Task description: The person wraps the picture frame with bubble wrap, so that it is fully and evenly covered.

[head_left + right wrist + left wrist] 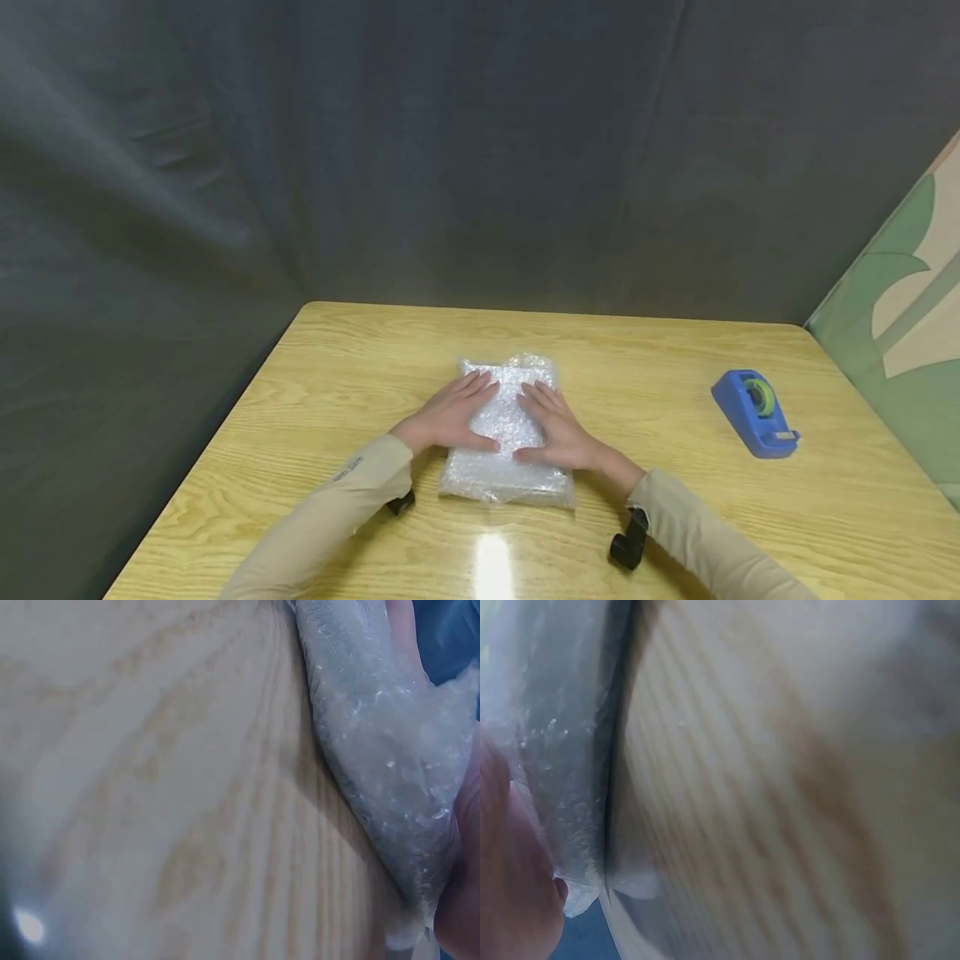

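Observation:
A flat package in clear bubble wrap (504, 477) lies on the wooden table in front of me. My left hand (456, 414) rests on its left side, fingers straight and spread, thumb pointing inward. On the right side my right hand (553, 429) lies the same way, its thumb tip a short gap from the left one. In the left wrist view the wrapped edge (566, 750) shows beside part of the hand. The right wrist view shows crinkled bubble wrap (382, 765) along the package's side, with fingers at its edge. What is inside the wrap is hidden.
A blue tape dispenser (756, 415) with a greenish roll stands to the right on the wooden table (360, 358). Dark curtain (480, 158) hangs behind and to the left. A patterned green and beige cloth (911, 333) borders the right side.

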A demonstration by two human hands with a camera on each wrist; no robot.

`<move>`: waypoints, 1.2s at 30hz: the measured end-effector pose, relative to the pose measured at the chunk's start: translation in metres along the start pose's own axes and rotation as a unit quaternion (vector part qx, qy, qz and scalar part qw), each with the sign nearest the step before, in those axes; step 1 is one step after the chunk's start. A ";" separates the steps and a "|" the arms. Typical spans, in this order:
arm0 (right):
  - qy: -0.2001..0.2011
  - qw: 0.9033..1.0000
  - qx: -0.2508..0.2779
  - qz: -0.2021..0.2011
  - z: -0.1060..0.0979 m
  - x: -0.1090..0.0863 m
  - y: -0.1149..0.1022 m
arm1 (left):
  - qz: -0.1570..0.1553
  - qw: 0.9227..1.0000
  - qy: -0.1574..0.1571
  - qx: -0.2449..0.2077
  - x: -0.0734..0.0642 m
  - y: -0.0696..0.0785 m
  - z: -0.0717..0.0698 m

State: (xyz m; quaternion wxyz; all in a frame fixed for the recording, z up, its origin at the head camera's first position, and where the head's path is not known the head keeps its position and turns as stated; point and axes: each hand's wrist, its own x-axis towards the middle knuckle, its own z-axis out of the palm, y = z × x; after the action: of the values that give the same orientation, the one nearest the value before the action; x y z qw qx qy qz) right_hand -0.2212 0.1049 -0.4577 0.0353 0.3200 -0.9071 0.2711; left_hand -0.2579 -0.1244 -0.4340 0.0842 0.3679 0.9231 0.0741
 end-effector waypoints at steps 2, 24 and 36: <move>0.004 1.000 0.001 0.001 -0.001 0.001 0.002 | -0.002 1.000 0.000 -0.009 0.004 0.000 -0.001; 0.050 0.990 0.112 0.073 -0.093 -0.049 0.028 | -0.010 1.000 -0.002 -0.023 0.012 -0.001 -0.006; 0.100 0.984 -0.029 0.144 -0.171 -0.137 0.082 | -0.011 1.000 0.013 -0.023 0.013 -0.008 -0.004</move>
State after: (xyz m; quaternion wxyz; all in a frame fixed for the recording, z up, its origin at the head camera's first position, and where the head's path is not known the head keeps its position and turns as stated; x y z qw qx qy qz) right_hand -0.1805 0.3231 -0.3838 0.0960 0.1560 -0.9431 0.2774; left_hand -0.2731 -0.1214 -0.4326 0.0819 0.3545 0.9261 0.0994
